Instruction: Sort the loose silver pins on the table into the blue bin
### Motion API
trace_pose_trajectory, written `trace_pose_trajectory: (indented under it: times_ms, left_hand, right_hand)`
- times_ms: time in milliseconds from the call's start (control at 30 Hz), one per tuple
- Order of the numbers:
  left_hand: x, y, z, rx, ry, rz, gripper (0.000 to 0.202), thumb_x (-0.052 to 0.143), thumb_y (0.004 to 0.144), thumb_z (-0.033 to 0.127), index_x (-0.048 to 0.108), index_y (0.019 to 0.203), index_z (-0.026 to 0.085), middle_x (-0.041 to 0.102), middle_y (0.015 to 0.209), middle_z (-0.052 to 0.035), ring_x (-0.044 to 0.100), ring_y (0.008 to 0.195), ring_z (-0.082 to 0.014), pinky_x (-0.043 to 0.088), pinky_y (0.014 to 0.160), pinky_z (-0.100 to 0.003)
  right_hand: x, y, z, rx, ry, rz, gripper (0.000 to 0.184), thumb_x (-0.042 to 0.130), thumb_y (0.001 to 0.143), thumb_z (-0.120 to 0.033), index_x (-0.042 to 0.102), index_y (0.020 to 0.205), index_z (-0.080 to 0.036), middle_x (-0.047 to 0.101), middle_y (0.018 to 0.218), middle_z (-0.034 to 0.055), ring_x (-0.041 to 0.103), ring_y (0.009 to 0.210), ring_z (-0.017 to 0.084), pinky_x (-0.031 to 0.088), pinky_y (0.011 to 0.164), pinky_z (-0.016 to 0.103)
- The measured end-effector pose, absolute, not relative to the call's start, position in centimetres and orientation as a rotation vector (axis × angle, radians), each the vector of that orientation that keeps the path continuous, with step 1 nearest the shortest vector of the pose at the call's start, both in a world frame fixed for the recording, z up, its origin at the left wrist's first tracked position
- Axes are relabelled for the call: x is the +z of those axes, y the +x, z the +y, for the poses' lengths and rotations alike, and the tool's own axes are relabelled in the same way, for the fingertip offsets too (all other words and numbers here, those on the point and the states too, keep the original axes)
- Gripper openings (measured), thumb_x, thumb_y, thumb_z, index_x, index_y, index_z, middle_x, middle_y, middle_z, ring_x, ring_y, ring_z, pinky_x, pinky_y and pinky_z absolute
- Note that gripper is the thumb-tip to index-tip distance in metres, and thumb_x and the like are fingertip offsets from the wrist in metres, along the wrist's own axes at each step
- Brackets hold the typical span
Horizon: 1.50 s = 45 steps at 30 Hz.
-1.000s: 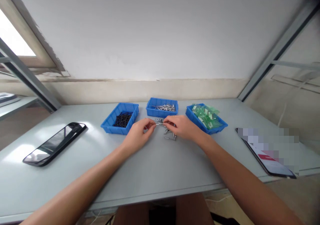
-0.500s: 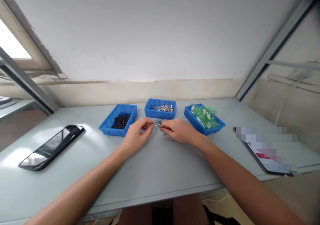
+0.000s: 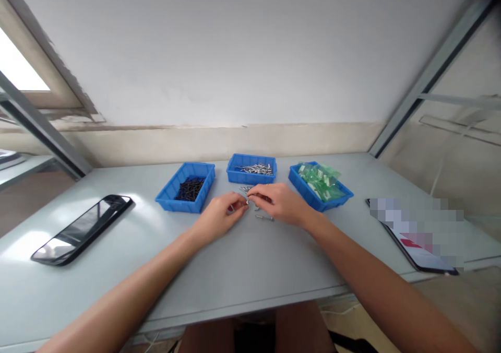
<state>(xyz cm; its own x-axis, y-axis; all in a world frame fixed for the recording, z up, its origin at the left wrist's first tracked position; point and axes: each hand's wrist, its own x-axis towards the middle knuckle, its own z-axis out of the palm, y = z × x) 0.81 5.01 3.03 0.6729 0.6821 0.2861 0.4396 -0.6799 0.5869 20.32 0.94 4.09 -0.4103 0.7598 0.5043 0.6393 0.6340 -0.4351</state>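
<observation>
My left hand [image 3: 219, 213] is closed in a pinch on a small silver screw, its shiny end showing at the fingertips. My right hand [image 3: 278, 202] is also pinched, its fingertips meeting those of the left; whatever lies between them is too small to make out. Behind the fingers lies a small pile of silver screws [image 3: 246, 189], partly hidden by the right hand. A loose silver screw [image 3: 264, 218] rests on the table below the right hand. Beyond the hands, a blue bin [image 3: 251, 177] holds more silver screws [image 3: 256, 169].
On the left, a blue bin [image 3: 178, 205] contains dark screws [image 3: 190, 188]. A third blue bin [image 3: 332, 204] at right holds green plastic bags [image 3: 321, 181]. A dark glossy device [image 3: 82, 231] lies far left and a phone [image 3: 415, 243] far right on the grey table [image 3: 242, 269].
My left hand has shifted slightly right and toward me, and the right hand slightly left, so their fingertips now meet. The loose screw below the right hand shows more clearly.
</observation>
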Motion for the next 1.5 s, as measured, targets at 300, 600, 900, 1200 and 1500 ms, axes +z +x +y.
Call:
trace_pose_trajectory:
  times_ms: [300, 600, 900, 1200, 1500]
  left_hand:
    - [3.3, 0.8, 4.7, 0.699, 2.382, 0.854, 0.011, 0.049, 0.083, 0.024, 0.057, 0.080, 0.017, 0.059, 0.075, -0.0004, 0.053, 0.069, -0.0130, 0.043, 0.060, -0.023]
    - [3.9, 0.6, 4.9, 1.057, 2.243, 0.958, 0.014, 0.053, 0.084, 0.029, 0.059, 0.085, 0.017, 0.061, 0.076, -0.0012, 0.057, 0.071, -0.0133, 0.047, 0.067, -0.026]
    - [3.7, 1.0, 4.8, 0.945, 2.203, 0.791, 0.015, 0.057, 0.081, 0.030, 0.064, 0.085, 0.017, 0.066, 0.086, -0.0038, 0.060, 0.078, -0.0152, 0.051, 0.071, -0.027]
    - [3.4, 0.9, 4.9, 0.920, 2.185, 0.851, 0.018, 0.052, 0.087, 0.031, 0.062, 0.092, 0.018, 0.067, 0.084, -0.0019, 0.062, 0.077, -0.0135, 0.051, 0.073, -0.026]
    - [3.4, 0.9, 4.9, 0.875, 2.201, 0.861, 0.018, 0.056, 0.082, 0.030, 0.060, 0.095, 0.019, 0.064, 0.074, 0.0002, 0.060, 0.070, -0.0137, 0.050, 0.071, -0.028]
  right_hand:
    - [3.9, 20.4, 1.0, 0.229, -1.092, -2.124, 0.018, 0.047, 0.089, -0.025, 0.062, 0.097, -0.020, 0.066, 0.079, -0.0012, 0.055, 0.064, 0.008, 0.038, 0.062, 0.019]
    - [4.1, 20.6, 1.2, 0.210, -1.250, -2.133, 0.019, 0.044, 0.091, -0.026, 0.061, 0.092, -0.019, 0.065, 0.076, 0.0000, 0.054, 0.065, 0.010, 0.036, 0.061, 0.021]
    - [3.2, 19.5, 1.2, 0.212, -1.190, -2.356, 0.022, 0.043, 0.092, -0.024, 0.060, 0.080, -0.016, 0.065, 0.076, 0.0033, 0.056, 0.069, 0.013, 0.036, 0.064, 0.023]
    - [4.0, 19.9, 1.0, 0.263, -1.233, -2.287, 0.020, 0.047, 0.090, -0.030, 0.060, 0.082, -0.017, 0.064, 0.072, 0.0013, 0.055, 0.064, 0.011, 0.035, 0.059, 0.022]
    - [4.3, 20.3, 0.8, 0.357, -1.168, -2.216, 0.014, 0.050, 0.086, -0.025, 0.058, 0.096, -0.019, 0.065, 0.073, -0.0009, 0.057, 0.064, 0.010, 0.037, 0.061, 0.021]
